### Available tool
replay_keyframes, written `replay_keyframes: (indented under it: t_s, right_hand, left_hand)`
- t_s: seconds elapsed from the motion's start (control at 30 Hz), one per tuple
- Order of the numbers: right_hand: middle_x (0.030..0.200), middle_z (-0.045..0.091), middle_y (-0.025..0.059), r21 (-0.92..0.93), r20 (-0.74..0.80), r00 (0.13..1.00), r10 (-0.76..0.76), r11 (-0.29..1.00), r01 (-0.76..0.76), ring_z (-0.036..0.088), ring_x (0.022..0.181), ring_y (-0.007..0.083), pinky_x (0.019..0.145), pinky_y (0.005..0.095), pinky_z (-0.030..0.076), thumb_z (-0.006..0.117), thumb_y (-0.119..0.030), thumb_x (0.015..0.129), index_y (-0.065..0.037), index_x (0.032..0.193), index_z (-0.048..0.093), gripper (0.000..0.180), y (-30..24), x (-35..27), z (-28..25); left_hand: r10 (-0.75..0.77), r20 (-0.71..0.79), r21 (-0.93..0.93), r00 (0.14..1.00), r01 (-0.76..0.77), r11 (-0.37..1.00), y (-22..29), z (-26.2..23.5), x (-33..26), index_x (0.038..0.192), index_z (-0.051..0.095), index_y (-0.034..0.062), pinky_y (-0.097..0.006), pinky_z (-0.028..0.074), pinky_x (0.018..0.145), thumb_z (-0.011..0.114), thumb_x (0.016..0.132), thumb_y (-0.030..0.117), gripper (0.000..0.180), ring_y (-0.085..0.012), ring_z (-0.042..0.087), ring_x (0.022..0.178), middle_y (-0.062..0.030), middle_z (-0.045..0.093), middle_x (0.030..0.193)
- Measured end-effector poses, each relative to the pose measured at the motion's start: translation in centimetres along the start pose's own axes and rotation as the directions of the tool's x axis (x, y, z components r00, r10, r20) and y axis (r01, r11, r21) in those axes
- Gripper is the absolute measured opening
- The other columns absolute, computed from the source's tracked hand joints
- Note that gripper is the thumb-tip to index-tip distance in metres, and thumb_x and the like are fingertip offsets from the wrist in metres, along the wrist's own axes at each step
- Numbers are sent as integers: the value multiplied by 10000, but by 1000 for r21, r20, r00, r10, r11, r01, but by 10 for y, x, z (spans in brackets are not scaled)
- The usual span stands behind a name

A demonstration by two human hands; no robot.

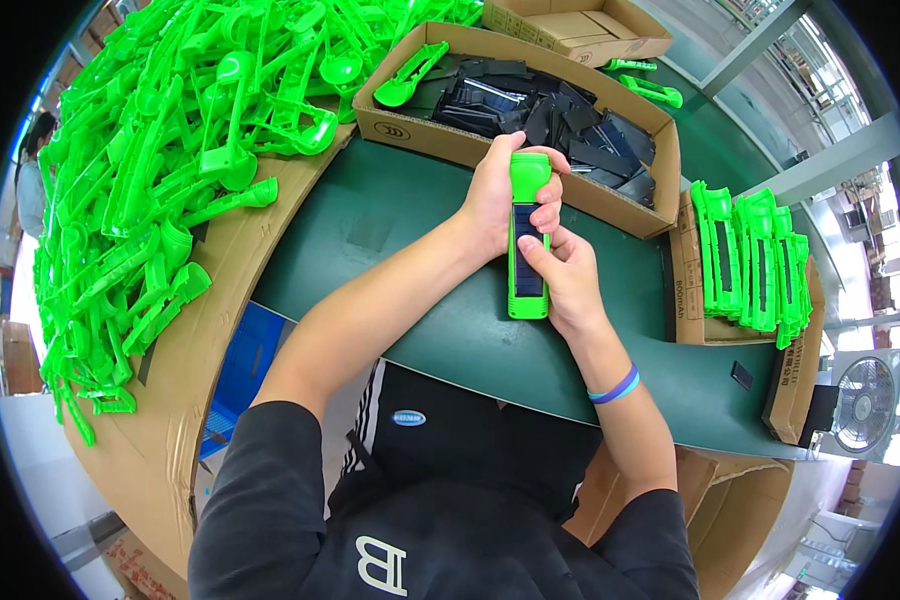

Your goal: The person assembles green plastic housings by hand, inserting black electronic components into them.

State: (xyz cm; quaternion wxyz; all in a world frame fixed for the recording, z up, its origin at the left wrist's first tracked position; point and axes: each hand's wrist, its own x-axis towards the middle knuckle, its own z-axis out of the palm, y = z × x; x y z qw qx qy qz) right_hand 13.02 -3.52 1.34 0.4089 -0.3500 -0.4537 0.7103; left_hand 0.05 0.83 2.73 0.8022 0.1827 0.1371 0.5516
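Surface: we work at a dark green surface that curves from the upper right down to our lap, with brown cardboard sheets laid over its left side.
Green heap: on that cardboard at our left we see a big pile of bright green plastic shells, tangled and loose, well apart from the hands.
Black-parts box: beyond the hands stands an open brown cardboard box, long and shallow, with a small round dark mark printed on its near wall; it holds black panels and one green shell.
Finished stack: at our right a row of green torch bodies lies side by side on a flat brown carton with dark print along its edge.
Far carton: a closed brown carton sits at the top, behind the open box.
Piece in hand: the green torch body, long and upright in view, lies on the surface between the hands, a dark panel set in its face.
Left hand: our left hand is clenched round the head end of the body, steadying it.
Right hand: our right hand grips the lower side, thumb pressing on the dark panel.
Doing it well: we judge that we should hold the head firm, press the panel evenly along its length, and check that both long edges sit flush.
Small label: an oval blue and white tag sits on our dark garment.
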Motion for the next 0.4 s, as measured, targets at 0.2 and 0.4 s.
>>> replay_keyframes:
  t_s: [0.2, 0.4]
  right_hand:
    - [825, 608, 18, -94, -17, 999, -34, 995, 32, 543, 699, 47, 637, 197, 445, 643, -76, 814, 27, 970, 584, 196, 3, -6, -8]
    - [1129, 575, 132, -856, 4, 871, -492, 449, 257, 592, 966, 305, 844, 373, 460, 748, -234, 723, -38, 1242, 407, 650, -12, -16, -1]
  left_hand:
    - [-20, 91, 61, 996, 14, 998, -7, -4, -1, 886, 529, 25, -298, 368, 422, 277, 898, 450, 495, -151, 381, 391, -37, 401, 536]
    - [349, 3, 185, 937, -344, 921, -12, 1, 5, 1043, 480, 49, -347, 458, 637, 257, 911, 550, 564, -244, 522, 628, -85, 476, 676]
